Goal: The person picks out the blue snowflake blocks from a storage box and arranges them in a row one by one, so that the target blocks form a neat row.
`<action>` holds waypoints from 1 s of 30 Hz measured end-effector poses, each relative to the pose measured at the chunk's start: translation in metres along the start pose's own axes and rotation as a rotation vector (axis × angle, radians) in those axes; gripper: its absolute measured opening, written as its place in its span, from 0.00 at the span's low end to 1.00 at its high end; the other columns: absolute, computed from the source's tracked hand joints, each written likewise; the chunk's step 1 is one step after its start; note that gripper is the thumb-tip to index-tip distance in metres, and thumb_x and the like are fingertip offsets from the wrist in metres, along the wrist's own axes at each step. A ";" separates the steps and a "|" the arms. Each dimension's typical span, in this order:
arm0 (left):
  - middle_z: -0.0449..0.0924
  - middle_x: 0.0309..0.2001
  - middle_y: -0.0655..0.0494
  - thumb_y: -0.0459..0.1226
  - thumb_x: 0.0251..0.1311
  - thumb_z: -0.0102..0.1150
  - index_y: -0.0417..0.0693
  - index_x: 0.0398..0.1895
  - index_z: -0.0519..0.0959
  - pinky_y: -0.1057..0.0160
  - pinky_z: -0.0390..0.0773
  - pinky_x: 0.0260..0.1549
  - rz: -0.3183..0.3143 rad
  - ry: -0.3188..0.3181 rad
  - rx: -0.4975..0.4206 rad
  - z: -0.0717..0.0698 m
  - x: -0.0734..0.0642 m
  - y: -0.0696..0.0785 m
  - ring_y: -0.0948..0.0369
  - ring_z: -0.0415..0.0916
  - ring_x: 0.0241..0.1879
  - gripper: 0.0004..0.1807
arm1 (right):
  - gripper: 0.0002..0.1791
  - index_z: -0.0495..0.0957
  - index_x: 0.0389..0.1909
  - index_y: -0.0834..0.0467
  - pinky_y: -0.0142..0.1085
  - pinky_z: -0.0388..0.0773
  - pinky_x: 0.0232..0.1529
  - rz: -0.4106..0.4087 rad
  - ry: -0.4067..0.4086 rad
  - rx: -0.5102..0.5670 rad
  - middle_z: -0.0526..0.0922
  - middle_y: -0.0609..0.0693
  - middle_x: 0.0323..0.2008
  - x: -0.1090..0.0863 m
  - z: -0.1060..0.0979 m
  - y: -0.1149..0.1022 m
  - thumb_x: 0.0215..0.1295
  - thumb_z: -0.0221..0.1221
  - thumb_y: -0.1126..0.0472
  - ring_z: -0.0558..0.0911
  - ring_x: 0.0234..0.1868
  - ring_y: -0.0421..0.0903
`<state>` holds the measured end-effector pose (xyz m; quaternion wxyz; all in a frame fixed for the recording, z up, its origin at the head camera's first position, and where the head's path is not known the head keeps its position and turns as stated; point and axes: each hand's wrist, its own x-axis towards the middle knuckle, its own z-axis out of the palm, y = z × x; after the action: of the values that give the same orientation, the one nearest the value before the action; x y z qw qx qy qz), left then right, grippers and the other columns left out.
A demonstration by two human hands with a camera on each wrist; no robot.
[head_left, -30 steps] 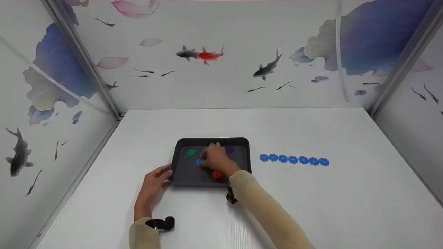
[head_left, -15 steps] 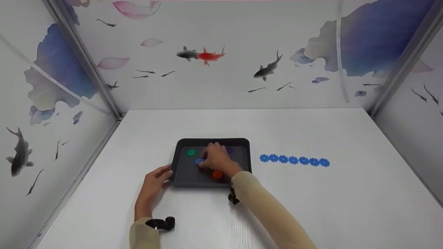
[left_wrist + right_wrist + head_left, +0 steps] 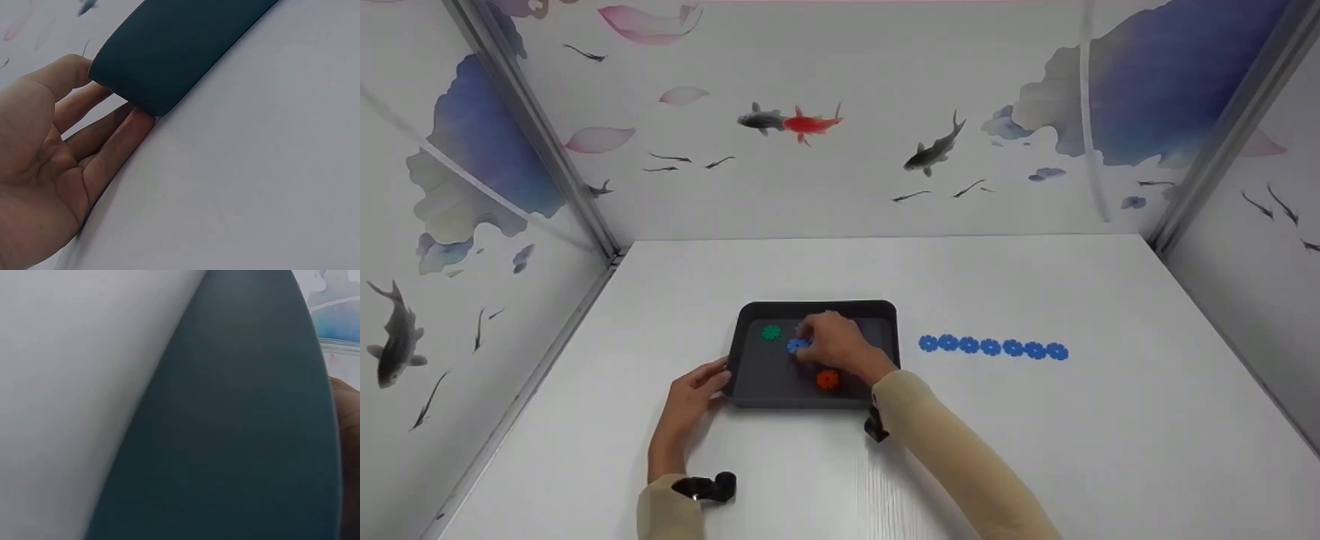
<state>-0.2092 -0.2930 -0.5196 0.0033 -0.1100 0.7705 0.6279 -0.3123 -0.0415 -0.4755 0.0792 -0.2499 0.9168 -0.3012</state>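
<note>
My right hand [image 3: 838, 343] reaches into the dark grey tray [image 3: 750, 382] and pinches a blue snowflake disc [image 3: 796, 346] between thumb and fingers. In the right wrist view only a strip of that hand [image 3: 349, 439] shows behind the tray wall [image 3: 236, 410], so its fingertips are hidden there. My left hand [image 3: 694, 394] rests at the tray's left side, its fairly straight fingertips against the outer wall; the left wrist view shows these fingers [image 3: 112, 146] at the tray's corner. Also in the tray lie a green snowflake disc [image 3: 771, 332] and an orange one [image 3: 827, 379].
To the right of the tray, a row of several blue snowflake discs [image 3: 991, 346] lies on the white table [image 3: 1095, 435], edge to edge. White panels with painted fish and leaves enclose the table at the back [image 3: 855, 180] and both sides.
My right hand has shifted slightly up and to the right, the blue snowflake disc moving with it. The purple disc seen behind the hand earlier is now hidden. My left hand stays at the tray.
</note>
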 end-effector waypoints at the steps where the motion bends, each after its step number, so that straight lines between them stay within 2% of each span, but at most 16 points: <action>1: 0.74 0.68 0.41 0.40 0.71 0.57 0.44 0.67 0.74 0.61 0.82 0.55 0.001 -0.002 0.002 0.000 0.000 0.000 0.52 0.78 0.60 0.23 | 0.19 0.83 0.52 0.56 0.41 0.81 0.54 -0.003 0.002 -0.003 0.85 0.50 0.47 -0.001 -0.001 0.001 0.60 0.67 0.55 0.77 0.43 0.44; 6: 0.74 0.68 0.42 0.40 0.71 0.57 0.45 0.68 0.74 0.61 0.82 0.55 -0.015 -0.005 -0.007 0.000 -0.001 0.001 0.53 0.78 0.60 0.23 | 0.16 0.85 0.48 0.55 0.40 0.81 0.51 -0.006 0.019 0.003 0.83 0.48 0.44 -0.006 -0.006 0.006 0.61 0.67 0.55 0.76 0.43 0.44; 9: 0.74 0.68 0.43 0.40 0.71 0.56 0.46 0.68 0.74 0.60 0.82 0.56 -0.019 -0.003 -0.014 0.000 -0.001 0.002 0.53 0.78 0.60 0.23 | 0.17 0.84 0.51 0.55 0.40 0.81 0.52 -0.006 0.020 0.004 0.83 0.49 0.46 -0.008 -0.009 0.008 0.62 0.67 0.54 0.77 0.45 0.45; 18: 0.73 0.68 0.42 0.40 0.71 0.57 0.46 0.68 0.74 0.58 0.81 0.58 -0.018 -0.005 -0.003 0.000 -0.002 0.002 0.52 0.77 0.61 0.24 | 0.23 0.85 0.53 0.53 0.41 0.81 0.57 0.012 -0.088 -0.027 0.84 0.49 0.50 -0.009 -0.008 0.011 0.59 0.71 0.48 0.76 0.49 0.44; 22: 0.73 0.68 0.43 0.40 0.72 0.56 0.46 0.68 0.74 0.58 0.81 0.58 -0.019 -0.004 -0.004 0.000 0.000 0.002 0.53 0.77 0.61 0.24 | 0.24 0.85 0.53 0.54 0.41 0.78 0.60 -0.021 -0.106 -0.039 0.84 0.50 0.50 -0.010 -0.006 0.009 0.58 0.72 0.48 0.75 0.49 0.45; 26: 0.73 0.68 0.42 0.40 0.71 0.58 0.44 0.68 0.74 0.62 0.82 0.54 -0.012 -0.006 -0.022 0.000 0.000 0.001 0.54 0.78 0.60 0.24 | 0.22 0.86 0.50 0.55 0.41 0.79 0.56 -0.035 -0.130 -0.033 0.85 0.49 0.47 -0.011 -0.005 0.006 0.57 0.72 0.49 0.74 0.47 0.45; 30: 0.74 0.67 0.41 0.38 0.70 0.58 0.44 0.67 0.75 0.65 0.83 0.50 -0.007 -0.001 -0.035 0.000 0.001 -0.001 0.55 0.79 0.58 0.23 | 0.21 0.86 0.49 0.55 0.37 0.80 0.50 -0.013 -0.148 -0.020 0.85 0.48 0.44 -0.010 -0.004 0.005 0.57 0.73 0.50 0.74 0.45 0.43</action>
<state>-0.2102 -0.2931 -0.5207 0.0040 -0.1124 0.7588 0.6415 -0.3069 -0.0313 -0.4754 0.1420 -0.2783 0.9097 -0.2735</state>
